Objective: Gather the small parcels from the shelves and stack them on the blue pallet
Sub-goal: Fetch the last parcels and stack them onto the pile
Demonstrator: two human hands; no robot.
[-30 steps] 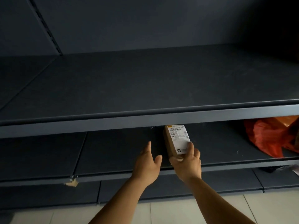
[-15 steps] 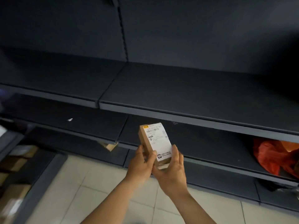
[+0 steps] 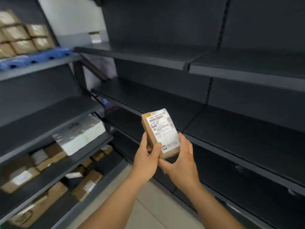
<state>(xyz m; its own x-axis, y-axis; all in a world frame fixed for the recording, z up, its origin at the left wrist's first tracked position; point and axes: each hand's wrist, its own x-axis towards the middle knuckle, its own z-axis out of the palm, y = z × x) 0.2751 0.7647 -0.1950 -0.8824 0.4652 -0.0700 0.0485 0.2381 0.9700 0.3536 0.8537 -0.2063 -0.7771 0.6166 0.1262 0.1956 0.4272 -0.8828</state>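
Dim stockroom, dark grey metal shelving [image 3: 214,90] running along the right with bare boards, a second dark rack [image 3: 49,116] on the left carrying blurred brown cartons and a white box [image 3: 79,138] near its front edge; pale tiled floor [image 3: 148,209] between. Upper left corner: blue plastic pallet [image 3: 38,57] sitting on the top board of the left rack, tan boxes [image 3: 23,38] already stacked on it. Small brown cardboard parcel with white printed shipping label [image 3: 160,133] held in mid-air in front of the right-hand shelving, clear of every board, standing tilted with its label facing the camera. Left hand [image 3: 146,160] curls fingers and thumb round the lower left edge; right hand [image 3: 181,164] cups the bottom right corner, fingers wrapped behind, thumb up the side. Judged handling: light, since it is held by one end only; stiff cardboard, corners crisp, should not crush under a firm pinch. Label looks glossy, possibly slick, so better to grip the bare card edges. Flat faces should stack well, broad side down
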